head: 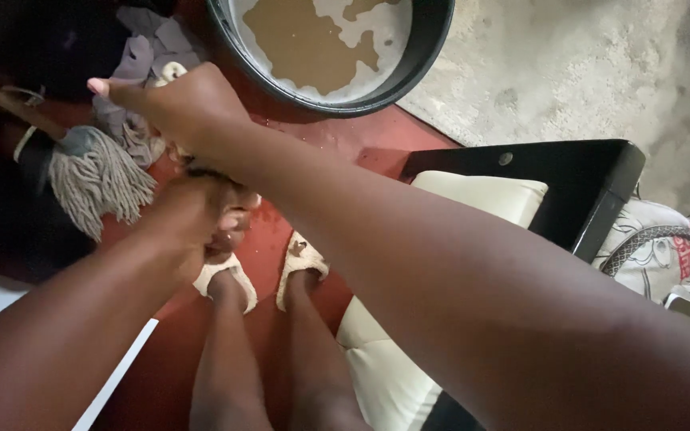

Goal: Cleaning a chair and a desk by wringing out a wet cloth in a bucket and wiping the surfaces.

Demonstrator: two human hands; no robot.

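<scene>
A home floor: string mop [99, 179], basin of dirty water [329, 48], cushioned seat [481, 195].

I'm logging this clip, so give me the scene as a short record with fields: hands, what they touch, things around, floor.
left hand: left hand, closed, low in front of the legs; what it grips is hidden
right hand: right hand, reaching across above the left hand, over the grey cloth; grip cannot be told
mop: string mop lying beside the hands
basin: dark basin holding brown foamy water
feet: pale sandals on red floor
seat: cream cushion on black frame
</scene>
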